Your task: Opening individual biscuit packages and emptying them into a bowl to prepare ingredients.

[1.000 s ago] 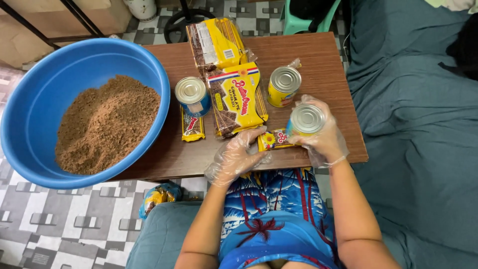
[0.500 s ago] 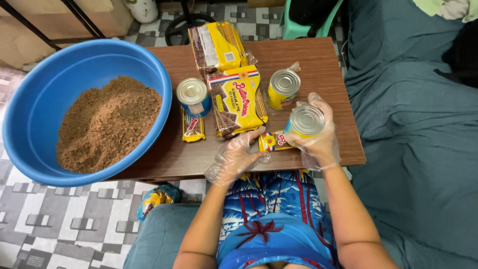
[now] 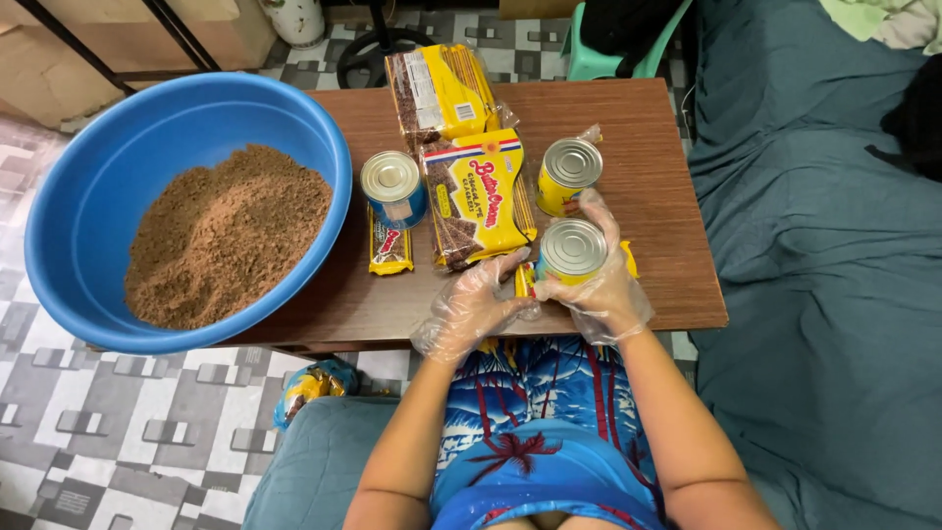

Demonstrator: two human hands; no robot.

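Here the right hand (image 3: 603,290) holds the yellow can (image 3: 572,252) upright, lid skyward.

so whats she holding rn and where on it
The right hand wraps the side of a yellow can near the table's front edge. The left hand touches its lower left side with the fingertips; a firm grip there cannot be told.

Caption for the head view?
Gloved right hand grips a can on the table, left hand beside it.
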